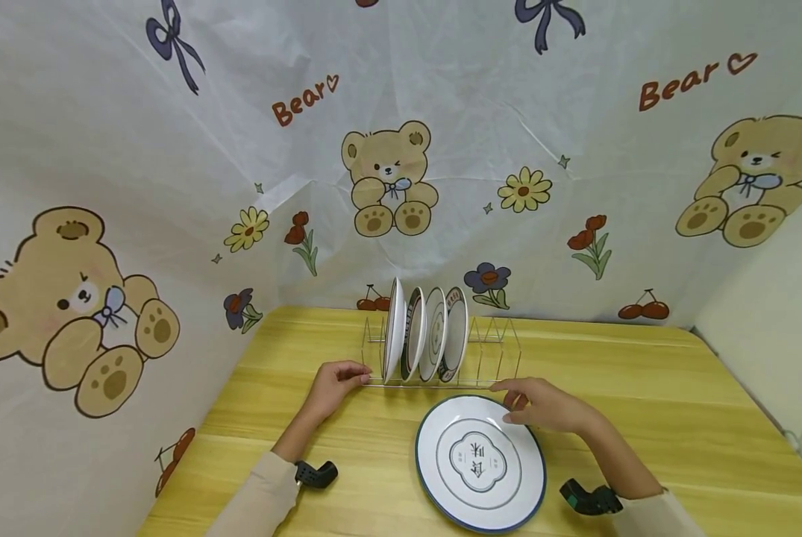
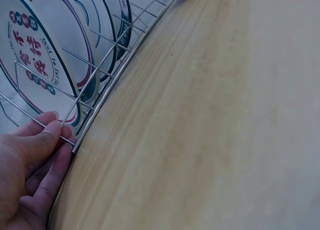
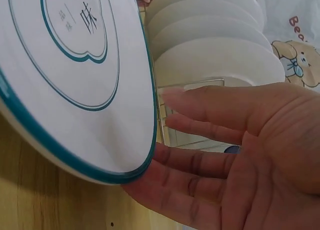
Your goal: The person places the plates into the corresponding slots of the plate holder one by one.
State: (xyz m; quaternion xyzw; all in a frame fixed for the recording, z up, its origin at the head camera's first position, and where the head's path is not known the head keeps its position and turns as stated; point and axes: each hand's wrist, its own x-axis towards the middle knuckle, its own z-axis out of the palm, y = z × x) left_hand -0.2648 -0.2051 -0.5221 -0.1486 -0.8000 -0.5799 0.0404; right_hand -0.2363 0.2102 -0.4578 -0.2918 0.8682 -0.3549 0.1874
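A wire dish rack [image 1: 471, 386] stands on the table with several patterned plates [image 1: 436, 335] upright in its left part. My left hand [image 1: 333, 386] pinches the front left corner of the rack; in the left wrist view, thumb and fingers [image 2: 52, 132] close on the wire. A large white plate [image 1: 479, 462] with a blue-green rim and printed characters lies face up in front of the rack. My right hand [image 1: 544, 404] is at the rack's front right corner, its fingers loosely spread. In the right wrist view, its lower fingers [image 3: 170, 185] are right at the large plate's rim.
The wooden table [image 1: 642, 395] extends to both sides of the rack. Behind it hangs a white cloth [image 1: 468, 89] printed with bears and flowers, which also runs along the left side. A pale wall [image 1: 770, 335] borders the right.
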